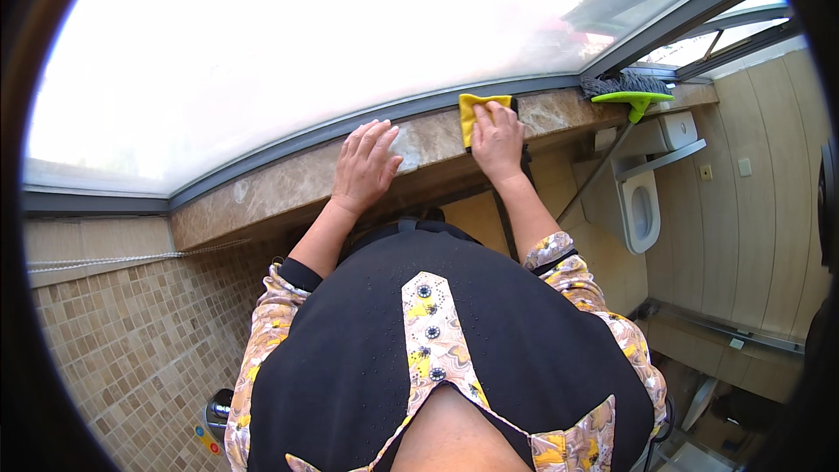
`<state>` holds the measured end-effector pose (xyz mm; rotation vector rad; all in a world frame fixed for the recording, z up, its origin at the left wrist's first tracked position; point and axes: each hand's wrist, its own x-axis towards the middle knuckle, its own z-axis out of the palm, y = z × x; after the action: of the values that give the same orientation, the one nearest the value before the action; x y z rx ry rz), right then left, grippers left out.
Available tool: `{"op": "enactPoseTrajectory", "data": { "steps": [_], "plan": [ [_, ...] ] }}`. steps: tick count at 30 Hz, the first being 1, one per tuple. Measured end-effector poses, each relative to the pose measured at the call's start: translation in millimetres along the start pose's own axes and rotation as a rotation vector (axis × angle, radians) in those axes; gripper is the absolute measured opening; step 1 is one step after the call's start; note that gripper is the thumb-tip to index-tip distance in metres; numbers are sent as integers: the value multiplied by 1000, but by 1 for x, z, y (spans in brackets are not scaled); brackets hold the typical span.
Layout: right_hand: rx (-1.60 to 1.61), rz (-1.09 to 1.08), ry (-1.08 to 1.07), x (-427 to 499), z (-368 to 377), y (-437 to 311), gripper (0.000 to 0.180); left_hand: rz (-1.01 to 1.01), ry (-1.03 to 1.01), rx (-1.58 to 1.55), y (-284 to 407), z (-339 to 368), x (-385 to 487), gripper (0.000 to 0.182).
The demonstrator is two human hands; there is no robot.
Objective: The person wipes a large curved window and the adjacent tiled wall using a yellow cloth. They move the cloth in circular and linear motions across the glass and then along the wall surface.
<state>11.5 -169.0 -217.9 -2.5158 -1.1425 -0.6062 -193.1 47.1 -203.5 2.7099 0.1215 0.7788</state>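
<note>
My right hand (498, 143) presses a folded yellow cloth (467, 111) with a dark edge flat against the brown marble window sill (275, 200). Its fingers lie spread over the cloth near the window frame. To the left, my left hand (367, 164) hovers over or rests on the sill, and contact cannot be made out. Nothing is in it, and the thumb stands apart from the fingers. Behind both hands rises a large, bright window pane (295, 52) in a grey frame (328, 126).
A lime-green window squeegee with a grey fringed pad (629, 88) leans on the sill's right end, its pole (596, 174) slanting down. A white toilet (641, 210) stands at the right. At left, a beaded blind chain (105, 263) hangs by a mosaic-tiled wall (131, 328).
</note>
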Motion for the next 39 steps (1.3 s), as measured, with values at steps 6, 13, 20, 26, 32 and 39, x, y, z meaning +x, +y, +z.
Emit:
{"op": "enactPoseTrajectory", "data": {
  "steps": [6,13,20,26,32,39],
  "plan": [
    [492,-191,-137,8,13,-125,34,129,137,-180,2,-5,-5,35],
    [997,-224,-169,16,17,-121,22,-65,34,-115,13,-10,-16,55],
    [774,-111,33,29,5,-84,14,-163,-227,245,34,15,-9,77],
    [706,-105,93,33,18,-72,12,-87,-210,302,24,16,-13,66],
    [728,-99,89,29,24,-71,14,-107,-256,200,-6,-22,-36,54],
    [724,-113,97,29,21,-72,15,-273,-289,385,-54,-84,-90,47]
  ]
}}
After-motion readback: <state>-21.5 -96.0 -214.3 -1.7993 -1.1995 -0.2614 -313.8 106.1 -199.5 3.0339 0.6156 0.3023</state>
